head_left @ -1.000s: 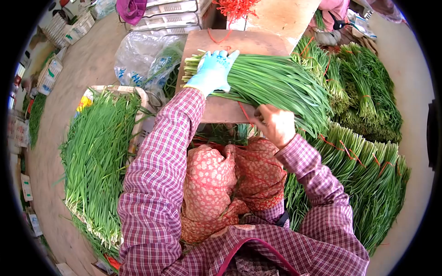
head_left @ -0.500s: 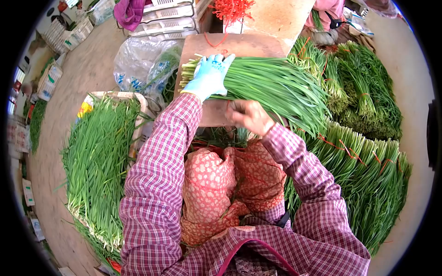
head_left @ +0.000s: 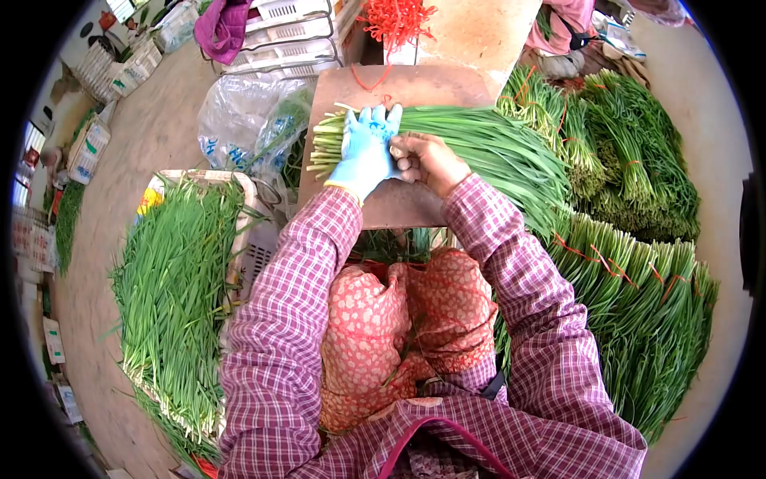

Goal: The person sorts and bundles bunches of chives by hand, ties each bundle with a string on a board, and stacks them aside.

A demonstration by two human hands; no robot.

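Observation:
A bundle of garlic chives [head_left: 479, 140] lies across a brown board [head_left: 431, 209], cut pale stem ends to the left and leaves hanging over the right edge. My left hand [head_left: 369, 148], in a light blue glove, is wrapped over the bundle near its stems and presses it down. Bare and closed in a pinch, my right hand [head_left: 427, 160] is at the near side of the bundle, touching or almost touching the glove. Whatever its fingertips hold is too small to make out.
Red ties [head_left: 395, 22] hang beyond the board. Left stands a crate [head_left: 249, 188] heaped with loose chives [head_left: 171, 287]; a clear plastic bag [head_left: 243, 120] lies behind it. Tied bundles [head_left: 630, 271] are stacked on the right. White crates [head_left: 283, 40] stand at the back, and another person [head_left: 562, 24] sits far right.
My right hand has moved up from the board's near edge to the bundle beside the glove. My left hand has shifted slightly right along the stems, exposing more of their cut ends.

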